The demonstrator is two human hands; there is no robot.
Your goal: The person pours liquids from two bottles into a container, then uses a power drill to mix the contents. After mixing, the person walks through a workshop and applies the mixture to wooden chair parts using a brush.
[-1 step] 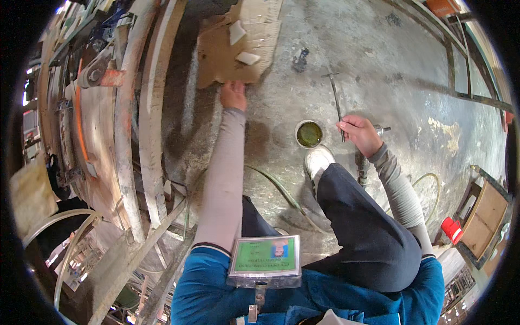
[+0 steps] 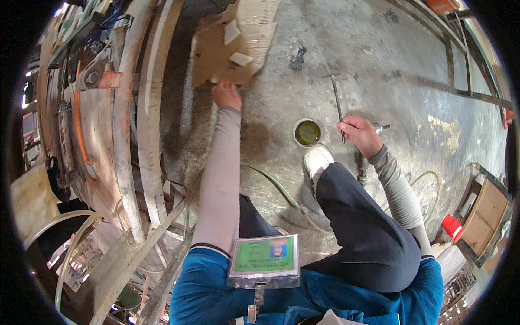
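Note:
My left hand (image 2: 226, 96) stretches out to the far left, its fingers closed on the near edge of a torn brown cardboard sheet (image 2: 208, 57). Two small white pieces (image 2: 240, 58) lie on that sheet. Between the fingers of my right hand (image 2: 362, 135) is a thin T-shaped metal tool (image 2: 337, 97), its crossbar pointing away from me. Left of this hand, a round container (image 2: 308, 132) of dark greenish liquid stands on the floor by my white shoe (image 2: 318, 159). A metal tool with a shiny tip (image 2: 382, 129) lies partly hidden behind my right wrist.
Worn beams (image 2: 150, 119) of a frame run along the left. A pale hose (image 2: 284, 192) crosses the concrete floor (image 2: 352, 49) near my legs. At the right are a wooden box-like frame (image 2: 483, 219), a red cup-like item (image 2: 452, 228) and a metal rack (image 2: 450, 62).
My left hand and the cardboard have shifted slightly to the left, and the white pieces have moved along with the sheet. My right hand stays nearly still with the T-shaped tool.

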